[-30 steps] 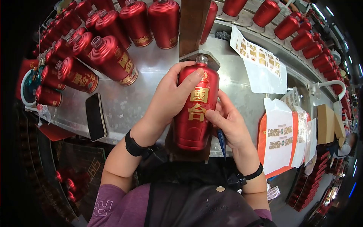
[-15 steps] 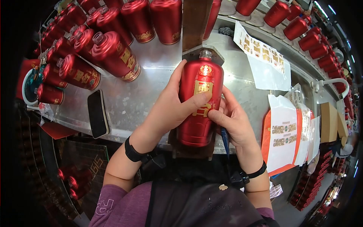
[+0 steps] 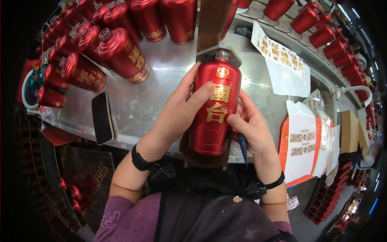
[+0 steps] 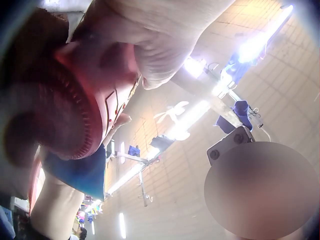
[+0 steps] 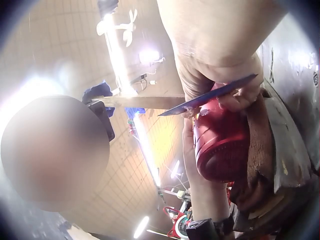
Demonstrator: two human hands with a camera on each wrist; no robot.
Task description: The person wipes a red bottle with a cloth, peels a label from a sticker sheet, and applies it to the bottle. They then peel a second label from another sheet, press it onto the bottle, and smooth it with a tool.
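Observation:
A red bottle (image 3: 211,139) with a clear glass neck and gold characters lies tilted on a brown support, its neck away from me. My left hand (image 3: 177,111) grips its left side, thumb across the front beside the upper gold character. On the right side, my right hand (image 3: 253,131) has its thumb against the bottle near the lower character, its fingers curled behind. A thin blue flat scraper (image 3: 242,150) sticks out from under the right palm. In the right wrist view the scraper (image 5: 212,96) passes between the fingers, above the bottle's base (image 5: 222,162).
Several red bottles (image 3: 125,56) stand at the left of the metal table (image 3: 133,103), near a phone (image 3: 103,119). A brown post (image 3: 209,26) rises behind the bottle. At right are label sheets (image 3: 282,56), an orange folder (image 3: 284,141) with papers, and a conveyor of bottles (image 3: 304,20).
My left thumb has slid down from the bottle's shoulder over the characters, then back up to the left of the upper one. The right hand keeps its place at the bottle's side.

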